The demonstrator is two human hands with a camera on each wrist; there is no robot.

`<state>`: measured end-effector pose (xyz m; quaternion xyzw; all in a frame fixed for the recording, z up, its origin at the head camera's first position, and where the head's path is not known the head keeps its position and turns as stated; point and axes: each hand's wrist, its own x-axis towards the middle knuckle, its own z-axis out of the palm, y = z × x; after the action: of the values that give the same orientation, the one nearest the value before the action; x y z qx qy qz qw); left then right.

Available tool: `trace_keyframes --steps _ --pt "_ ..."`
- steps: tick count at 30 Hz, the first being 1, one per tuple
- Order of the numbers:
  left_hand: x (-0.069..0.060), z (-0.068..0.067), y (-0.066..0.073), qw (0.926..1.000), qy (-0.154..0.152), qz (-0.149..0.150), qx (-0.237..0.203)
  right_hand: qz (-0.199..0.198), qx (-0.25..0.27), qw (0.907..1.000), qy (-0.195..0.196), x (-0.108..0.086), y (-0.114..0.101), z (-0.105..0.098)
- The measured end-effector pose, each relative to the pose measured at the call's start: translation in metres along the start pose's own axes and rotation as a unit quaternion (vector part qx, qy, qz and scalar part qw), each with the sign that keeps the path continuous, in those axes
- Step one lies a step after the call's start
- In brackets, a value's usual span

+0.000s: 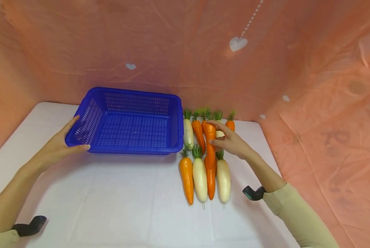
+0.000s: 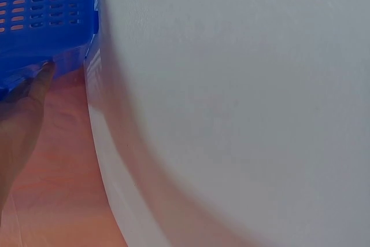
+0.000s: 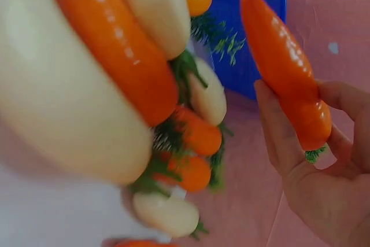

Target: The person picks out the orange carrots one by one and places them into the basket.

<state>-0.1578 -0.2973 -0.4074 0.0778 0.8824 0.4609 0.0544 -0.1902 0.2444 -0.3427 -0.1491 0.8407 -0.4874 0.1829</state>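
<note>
An orange carrot [image 1: 210, 144] is pinched between the thumb and fingers of the right hand [image 1: 231, 140], above the other vegetables. In the right wrist view the right hand [image 3: 329, 183] holds this carrot [image 3: 289, 73] near its leafy end, clear of the rest. The left hand [image 1: 59, 146] grips the left side of a blue basket [image 1: 135, 150], thumb at the front rim. In the left wrist view the left hand [image 2: 26, 122] touches the basket's edge [image 2: 52, 50]. The basket has nothing in it.
Right of the basket lie two rows of carrots and white radishes, among them a front carrot [image 1: 187, 181] and a front radish [image 1: 223, 181]. A white table [image 1: 119, 206] bears everything. An orange cloth [image 1: 185, 44] with white hearts stands behind.
</note>
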Motion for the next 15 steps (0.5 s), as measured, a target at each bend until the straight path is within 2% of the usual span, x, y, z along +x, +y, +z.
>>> trace_keyframes --steps 10,15 --pt "0.000 0.001 0.000 1.0000 0.005 0.002 -0.002 -0.040 -0.013 0.9991 0.001 0.040 -0.030 0.021" --pt "-0.001 0.001 0.001 1.0000 0.005 -0.005 -0.004 -0.063 -0.003 0.9979 -0.011 0.062 -0.042 0.033"
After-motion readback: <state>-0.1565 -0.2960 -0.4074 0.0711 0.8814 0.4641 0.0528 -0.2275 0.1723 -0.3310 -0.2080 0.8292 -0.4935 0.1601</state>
